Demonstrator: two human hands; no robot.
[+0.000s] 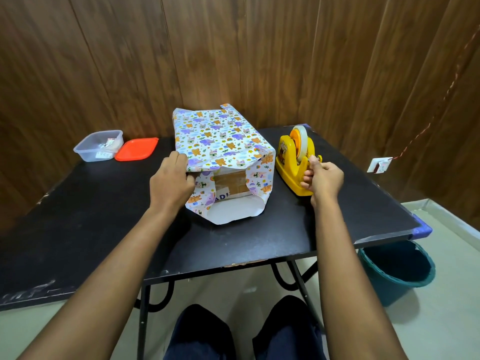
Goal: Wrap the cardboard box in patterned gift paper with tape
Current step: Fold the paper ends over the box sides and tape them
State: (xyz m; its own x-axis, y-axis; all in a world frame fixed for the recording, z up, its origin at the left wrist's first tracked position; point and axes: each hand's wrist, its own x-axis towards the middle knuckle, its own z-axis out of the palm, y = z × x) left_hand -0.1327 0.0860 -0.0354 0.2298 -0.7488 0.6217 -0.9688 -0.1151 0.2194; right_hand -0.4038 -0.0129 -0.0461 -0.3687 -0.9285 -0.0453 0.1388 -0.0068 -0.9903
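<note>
The cardboard box (230,184) lies in the middle of the black table (104,229), covered on top and sides by patterned gift paper (215,136). Its near end is open, so brown cardboard and tape show, and white paper flaps spread onto the table. My left hand (172,181) grips the paper's near left corner against the box. To the right of the box stands a yellow tape dispenser (293,162) with a tape roll (300,140). My right hand (323,178) pinches the tape end at the dispenser's front cutter.
A clear plastic container (98,145) and its red lid (137,149) lie at the table's far left. A teal bucket (397,268) stands on the floor under the right table corner. Wooden wall panels rise close behind. My knees are under the table's near edge.
</note>
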